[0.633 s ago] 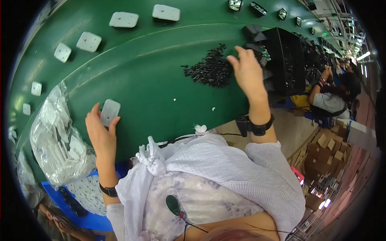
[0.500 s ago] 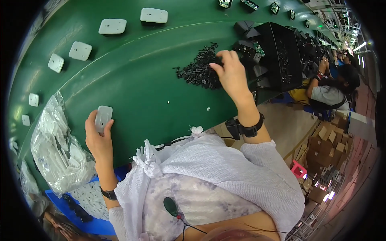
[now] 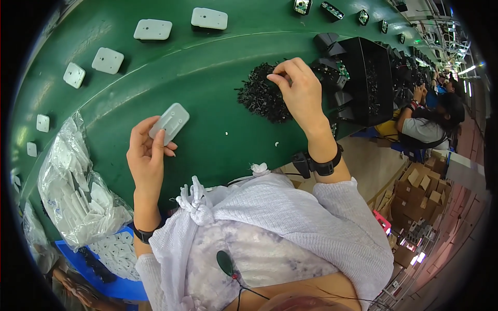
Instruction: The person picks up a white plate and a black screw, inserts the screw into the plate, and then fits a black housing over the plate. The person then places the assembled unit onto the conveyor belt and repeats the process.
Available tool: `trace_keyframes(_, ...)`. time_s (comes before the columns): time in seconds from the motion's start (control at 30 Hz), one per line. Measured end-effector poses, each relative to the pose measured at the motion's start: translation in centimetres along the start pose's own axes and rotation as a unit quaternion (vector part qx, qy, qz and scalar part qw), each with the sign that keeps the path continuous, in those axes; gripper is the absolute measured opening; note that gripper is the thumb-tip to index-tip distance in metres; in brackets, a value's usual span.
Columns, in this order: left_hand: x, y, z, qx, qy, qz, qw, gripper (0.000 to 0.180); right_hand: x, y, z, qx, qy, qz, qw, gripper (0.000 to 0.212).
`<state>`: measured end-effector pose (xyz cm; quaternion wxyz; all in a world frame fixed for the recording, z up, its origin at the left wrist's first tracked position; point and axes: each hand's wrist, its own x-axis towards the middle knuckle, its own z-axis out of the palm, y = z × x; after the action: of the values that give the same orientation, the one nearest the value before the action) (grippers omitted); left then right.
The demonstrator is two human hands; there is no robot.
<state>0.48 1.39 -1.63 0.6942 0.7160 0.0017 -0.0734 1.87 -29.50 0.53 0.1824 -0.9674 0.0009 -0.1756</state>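
My left hand (image 3: pixel 147 153) grips a white plastic cover (image 3: pixel 176 122), a rounded rectangular piece with a recessed face, thumb on one side and fingers on the other. It is tilted above the green work surface (image 3: pixel 207 171). Over the right edge of a heap of small black parts (image 3: pixel 261 101) is my right hand (image 3: pixel 301 96). Its thumb and forefinger are pinched together, and whatever lies between them is too small to make out. Two tiny white bits lie on the green surface between my hands and my body.
Several white covers (image 3: pixel 153 29) stand along the far left, and electronic units (image 3: pixel 332 11) at the far right. A black bin (image 3: pixel 358 78) is beyond my right hand. A plastic bag of white parts (image 3: pixel 78 192) and a blue tray (image 3: pixel 122 285) are at left. Co-workers (image 3: pixel 428 124) sit at right.
My left hand has moved right and away from me, turning and raising the white cover. My right hand's fingers have closed into a pinch and shifted slightly off the heap's middle.
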Motion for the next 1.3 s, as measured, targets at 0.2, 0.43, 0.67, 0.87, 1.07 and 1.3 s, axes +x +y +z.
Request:
trace_keyframes(0.2, 1.0, 0.7, -0.1, 0.045, -0.033, 0.031, 0.998, 0.028, 0.7, 0.4, 0.5, 0.137, -0.031, 0.051, 0.989, 0.010)
trace_keyframes(0.43, 0.7, 1.4, 0.0, 0.034, -0.007, 0.004, 0.999, 0.026, 1.7, -1.1, 0.0, 0.248, -0.069, 0.092, 0.962, 0.014)
trace_keyframes(0.67, 1.1, 2.8, 2.1, 0.056, -0.040, 0.064, 0.996, 0.016, 1.1, -7.4, 0.6, 0.552, -0.196, 0.145, 0.797, 0.026)
trace_keyframes(0.87, 0.7, 2.6, 2.5, 0.106, -0.032, 0.158, 0.981, 0.019, 0.5, -11.2, 1.2, 0.559, -0.302, 0.124, 0.763, 0.027)
trace_keyframes(1.07, -0.2, 2.3, 1.3, 0.044, -0.008, 0.091, 0.995, 0.011, 0.4, -12.0, 2.0, 0.406, -0.214, -0.077, 0.885, 0.013)
trace_keyframes(1.3, -0.9, 2.3, 0.8, -0.100, -0.068, -0.057, 0.991, 0.014, 0.3, -12.0, 3.0, 0.304, -0.090, -0.229, 0.920, 0.016)
